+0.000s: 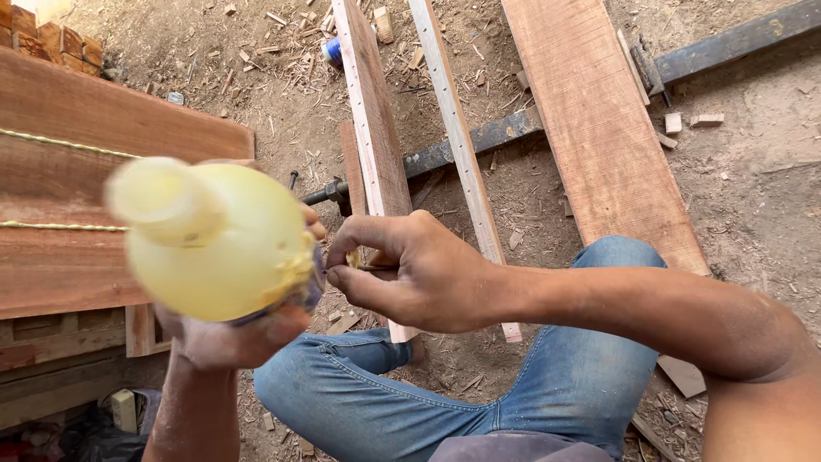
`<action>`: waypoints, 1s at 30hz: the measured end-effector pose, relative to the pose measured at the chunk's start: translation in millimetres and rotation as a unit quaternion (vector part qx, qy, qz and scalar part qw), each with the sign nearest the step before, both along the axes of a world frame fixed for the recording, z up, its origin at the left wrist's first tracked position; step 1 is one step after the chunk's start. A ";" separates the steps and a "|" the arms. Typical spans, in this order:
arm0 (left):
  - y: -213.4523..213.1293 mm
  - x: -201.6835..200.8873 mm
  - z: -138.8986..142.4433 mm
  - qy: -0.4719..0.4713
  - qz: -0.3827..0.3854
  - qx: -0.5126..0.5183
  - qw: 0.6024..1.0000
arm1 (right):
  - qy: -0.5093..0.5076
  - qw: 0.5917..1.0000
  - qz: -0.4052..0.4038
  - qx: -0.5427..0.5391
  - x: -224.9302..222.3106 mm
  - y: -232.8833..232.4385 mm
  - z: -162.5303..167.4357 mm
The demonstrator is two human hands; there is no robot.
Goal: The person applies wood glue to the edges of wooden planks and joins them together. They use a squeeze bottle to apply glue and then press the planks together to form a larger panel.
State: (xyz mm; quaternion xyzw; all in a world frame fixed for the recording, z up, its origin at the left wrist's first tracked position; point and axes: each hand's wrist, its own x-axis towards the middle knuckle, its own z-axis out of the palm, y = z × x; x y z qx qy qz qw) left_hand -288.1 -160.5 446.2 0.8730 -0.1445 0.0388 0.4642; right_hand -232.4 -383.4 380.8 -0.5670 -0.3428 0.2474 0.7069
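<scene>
my left fingers (pixel 218 338) gripped the yellow bottle (pixel 214 239); just right, my right fingers (pixel 359 269) pinched a thin peg (pixel 376 268) lying sideways.

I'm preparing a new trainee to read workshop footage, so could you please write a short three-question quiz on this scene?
1. True or false: the left hand holds a yellow plastic bottle.
2. What does the right hand pinch? A) a hammer B) a small thin stick C) a saw
3. What lies on the sawdust-strewn ground beyond the person's blue-jeaned knee?

Key: 1 true. 2 B. 3 Several long wooden planks lying across a dark metal bar.
</scene>
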 end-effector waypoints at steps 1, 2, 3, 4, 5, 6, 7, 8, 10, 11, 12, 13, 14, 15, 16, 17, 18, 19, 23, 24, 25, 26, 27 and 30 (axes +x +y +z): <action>-1.1 -1.1 -1.0 0.013 0.016 -0.070 0.997 | -0.023 1.000 -0.012 0.002 -0.6 -0.2 -0.7; -1.5 -3.0 -1.6 0.023 0.036 -0.138 0.990 | -0.048 0.999 -0.021 0.006 -1.1 0.5 -1.8; -0.5 -2.8 -1.3 0.018 0.022 -0.139 0.990 | -0.072 0.997 -0.033 0.011 -1.6 0.8 -3.0; 0.3 -3.3 -2.2 0.016 0.008 -0.140 0.990 | -0.165 0.983 -0.072 0.027 -2.5 0.7 -4.7; 1.2 -3.1 -3.3 0.014 -0.007 -0.142 0.990 | -0.257 0.959 -0.110 0.043 -3.0 0.2 -6.6; 2.4 -2.7 -4.9 0.010 -0.020 -0.146 0.989 | -0.348 0.925 -0.142 0.057 -2.8 -0.2 -8.6; 3.9 -4.4 -5.7 0.009 -0.031 -0.148 0.989 | -0.387 0.908 -0.157 0.039 -3.9 0.9 -10.5; 5.2 -5.1 -7.8 -0.020 -0.030 -0.117 0.993 | -0.426 0.888 -0.172 0.021 -4.2 2.1 -12.5; 7.1 -6.0 -12.7 -0.105 -0.011 -0.020 0.994 | -0.502 0.842 -0.197 -0.006 0.2 4.1 -15.9; 7.2 -7.1 -15.3 -0.114 -0.004 -0.015 0.993 | -0.533 0.820 -0.209 -0.015 1.5 6.1 -17.2; 7.4 -7.2 -17.6 -0.124 0.003 -0.009 0.992 | -0.561 0.798 -0.217 -0.028 1.4 5.5 -18.6; 7.4 -6.6 -19.5 -0.097 0.005 -0.061 0.993 | -0.549 0.809 -0.209 -0.026 2.4 8.1 -18.9; 7.5 -5.8 -19.9 -0.081 0.001 -0.077 0.994 | -0.536 0.818 -0.205 -0.025 3.8 10.0 -19.0; 7.7 -3.6 -19.8 -0.064 -0.003 -0.092 0.994 | -0.520 0.830 -0.201 -0.026 3.1 8.7 -19.2; 7.1 -4.4 -18.2 -0.058 -0.007 -0.075 0.996 | -0.459 0.871 -0.175 -0.007 1.1 7.7 -19.1; 7.1 0.2 -16.5 0.005 0.001 -0.159 0.987 | -0.401 0.904 -0.149 0.014 2.1 5.5 -18.5; 6.1 3.0 -14.2 0.062 0.018 -0.245 0.967 | -0.338 0.932 -0.123 0.035 2.7 3.4 -17.5; 5.0 4.9 -11.7 0.184 0.049 -0.423 0.886 | -0.230 0.969 -0.085 0.020 0.3 1.8 -16.8; -1.4 6.2 -5.4 0.091 0.003 -0.282 0.955 | 0.080 0.996 0.025 -0.002 -1.9 2.4 -12.6; -3.0 1.9 -5.8 0.083 -0.011 -0.285 0.955 | 0.123 0.991 0.043 0.001 -1.1 4.7 -12.3; -2.0 5.0 -7.3 0.167 -0.009 -0.447 0.879 | 0.120 0.992 0.041 0.009 -1.6 6.2 -12.5; -0.5 7.5 -10.5 0.247 -0.005 -0.593 0.767 | 0.121 0.992 0.040 0.015 -2.6 7.0 -13.7; 1.7 3.1 -11.7 0.185 -0.012 -0.452 0.873 | 0.121 0.992 0.038 0.021 -3.9 7.6 -15.4; 12.8 -7.7 -19.5 0.048 -0.030 -0.142 0.988 | -0.262 0.959 -0.092 0.054 -4.6 5.8 -24.2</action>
